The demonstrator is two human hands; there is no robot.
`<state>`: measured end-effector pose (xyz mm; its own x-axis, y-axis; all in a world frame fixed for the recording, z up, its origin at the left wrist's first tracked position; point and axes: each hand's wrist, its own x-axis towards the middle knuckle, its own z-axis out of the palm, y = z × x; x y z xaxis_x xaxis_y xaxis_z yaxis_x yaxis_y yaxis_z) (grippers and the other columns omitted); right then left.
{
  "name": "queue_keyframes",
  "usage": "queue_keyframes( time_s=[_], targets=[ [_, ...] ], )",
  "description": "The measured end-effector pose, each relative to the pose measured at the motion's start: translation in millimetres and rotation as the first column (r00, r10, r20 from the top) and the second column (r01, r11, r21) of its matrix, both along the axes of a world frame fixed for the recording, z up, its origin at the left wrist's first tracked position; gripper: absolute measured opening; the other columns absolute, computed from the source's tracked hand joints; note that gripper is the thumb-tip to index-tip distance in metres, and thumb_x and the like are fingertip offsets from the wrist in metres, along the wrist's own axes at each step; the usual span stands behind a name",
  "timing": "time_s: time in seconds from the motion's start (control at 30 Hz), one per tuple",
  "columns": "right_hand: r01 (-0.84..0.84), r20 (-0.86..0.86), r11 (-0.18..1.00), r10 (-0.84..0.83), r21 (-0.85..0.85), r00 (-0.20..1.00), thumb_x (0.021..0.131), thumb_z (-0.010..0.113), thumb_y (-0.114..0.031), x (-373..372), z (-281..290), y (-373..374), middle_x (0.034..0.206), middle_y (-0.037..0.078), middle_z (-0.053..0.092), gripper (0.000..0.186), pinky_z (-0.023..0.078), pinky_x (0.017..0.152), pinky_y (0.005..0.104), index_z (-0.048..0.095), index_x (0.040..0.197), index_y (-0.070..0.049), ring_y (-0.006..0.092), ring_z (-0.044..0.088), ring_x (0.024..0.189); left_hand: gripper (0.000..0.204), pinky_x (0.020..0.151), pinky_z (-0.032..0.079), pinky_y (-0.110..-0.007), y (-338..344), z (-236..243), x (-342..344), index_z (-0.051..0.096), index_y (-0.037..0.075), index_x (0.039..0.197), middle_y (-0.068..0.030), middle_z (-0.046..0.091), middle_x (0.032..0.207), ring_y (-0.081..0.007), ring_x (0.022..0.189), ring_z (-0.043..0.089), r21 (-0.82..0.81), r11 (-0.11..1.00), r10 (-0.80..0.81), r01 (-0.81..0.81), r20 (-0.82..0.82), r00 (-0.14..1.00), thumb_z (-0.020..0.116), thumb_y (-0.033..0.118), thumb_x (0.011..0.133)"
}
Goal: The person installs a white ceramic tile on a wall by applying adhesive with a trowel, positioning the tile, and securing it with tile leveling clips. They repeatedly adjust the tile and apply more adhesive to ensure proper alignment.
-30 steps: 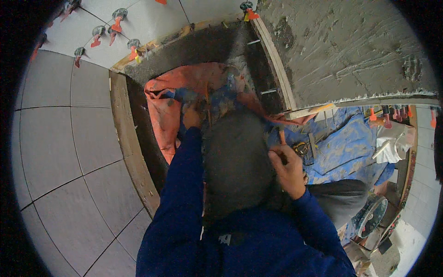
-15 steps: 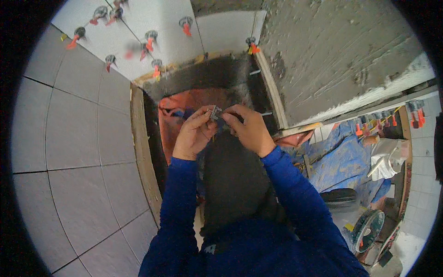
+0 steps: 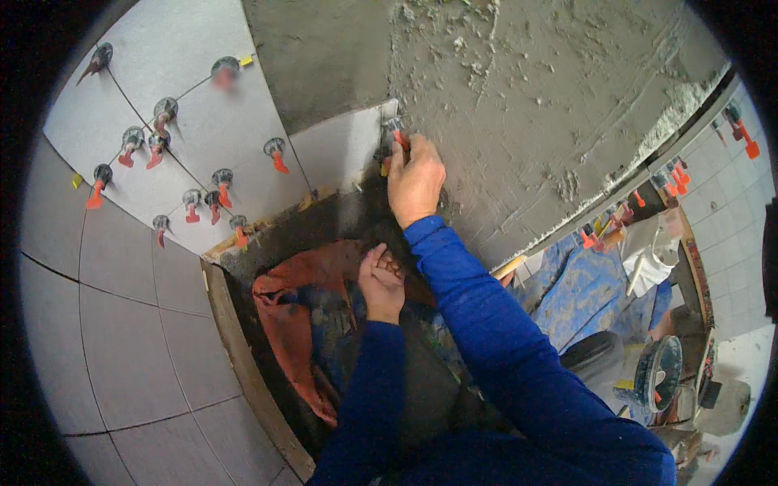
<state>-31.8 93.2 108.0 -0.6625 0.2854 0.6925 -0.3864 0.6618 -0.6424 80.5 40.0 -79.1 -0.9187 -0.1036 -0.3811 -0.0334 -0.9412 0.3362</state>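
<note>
My right hand (image 3: 417, 182) reaches up to the end of a short white wall tile (image 3: 344, 150), its fingers closed on the red handle of a tile leveler (image 3: 395, 125) with a grey round base. Another leveler, partly hidden by the fingers, sits just below it. Lower down, my left hand (image 3: 382, 283) hangs over an orange sheet (image 3: 296, 292) with its fingers curled in; whatever they may hold cannot be made out. Several more red-handled tile levelers (image 3: 223, 186) stand along the joints of the white tiles to the left.
Rough grey mortar (image 3: 535, 121) covers the wall at upper right. Grey tiles (image 3: 130, 348) line the left wall, edged by a wooden strip (image 3: 235, 340). On the right lie a blue tarp (image 3: 567, 283), a white bag (image 3: 652, 251) and a dark bucket (image 3: 660, 373).
My hands, together at a small metal piece before, are now apart. The right has gone up to the tile's end; the left has dropped lower with fingers curled. The view has shifted.
</note>
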Motion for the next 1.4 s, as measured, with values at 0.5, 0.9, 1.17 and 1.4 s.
queue_keyframes(
  time_s=[0.5, 0.9, 1.17, 1.4],
  targets=[
    [-0.032, -0.051, 0.997, 0.036, 0.072, 0.998, 0.087, 0.070, -0.003, -14.1, -14.5, -5.0, 0.100, 0.022, 0.068, 0.018, 0.054, 0.080, 0.0484, 0.069, 0.104, -0.001, 0.0430, 0.067, 0.092, 0.027, 0.070, 0.040, -0.032, -12.4, 0.3, 0.7, 0.070, 0.010, 0.103, 0.0013, 0.058, 0.085, -0.0171, 0.076, 0.051, 0.064, 0.997, 0.042, -0.050, 0.120, 0.992, 0.061, 0.035, 0.097],
    [-0.046, 0.021, 0.998, 0.046, 0.032, 0.999, 0.090, 0.067, -0.006, -12.5, -10.6, -5.0, 0.102, 0.021, 0.067, 0.021, 0.055, 0.077, 0.0523, 0.066, 0.110, -0.006, 0.0456, 0.067, 0.089, 0.027, 0.085, 0.054, -0.043, -65.0, 202.5, -106.1, 0.073, -0.002, 0.109, -0.0182, 0.075, 0.100, -0.0335, 0.088, 0.070, -0.707, -0.391, -0.038, -0.590, -0.628, 0.778, 0.067, 0.022, 0.097],
    [-0.043, 0.220, 0.999, 0.049, -0.032, 0.974, 0.095, 0.062, -0.012, -18.0, -11.2, -8.1, 0.107, 0.020, 0.070, 0.021, 0.056, 0.078, 0.0511, 0.066, 0.115, -0.009, 0.0432, 0.068, 0.092, 0.027, 0.086, 0.056, -0.050, -44.6, 267.9, -163.0, 0.078, 0.013, 0.109, -0.0172, 0.075, 0.105, -0.0406, 0.098, 0.071, -0.529, -0.812, -0.190, -0.246, -0.160, 0.969, 0.066, 0.032, 0.095],
    [-0.056, 0.091, 0.997, 0.060, -0.048, 0.994, 0.092, 0.058, -0.007, -20.6, -17.5, -11.1, 0.106, 0.020, 0.065, 0.024, 0.055, 0.075, 0.0550, 0.063, 0.115, -0.010, 0.0459, 0.067, 0.086, 0.023, 0.085, 0.056, -0.050, -49.3, 270.9, -176.5, 0.081, 0.014, 0.100, -0.0180, 0.075, 0.100, -0.0403, 0.096, 0.071, -0.528, -0.819, -0.188, -0.224, -0.122, 0.975, 0.069, 0.032, 0.091]
  ],
)
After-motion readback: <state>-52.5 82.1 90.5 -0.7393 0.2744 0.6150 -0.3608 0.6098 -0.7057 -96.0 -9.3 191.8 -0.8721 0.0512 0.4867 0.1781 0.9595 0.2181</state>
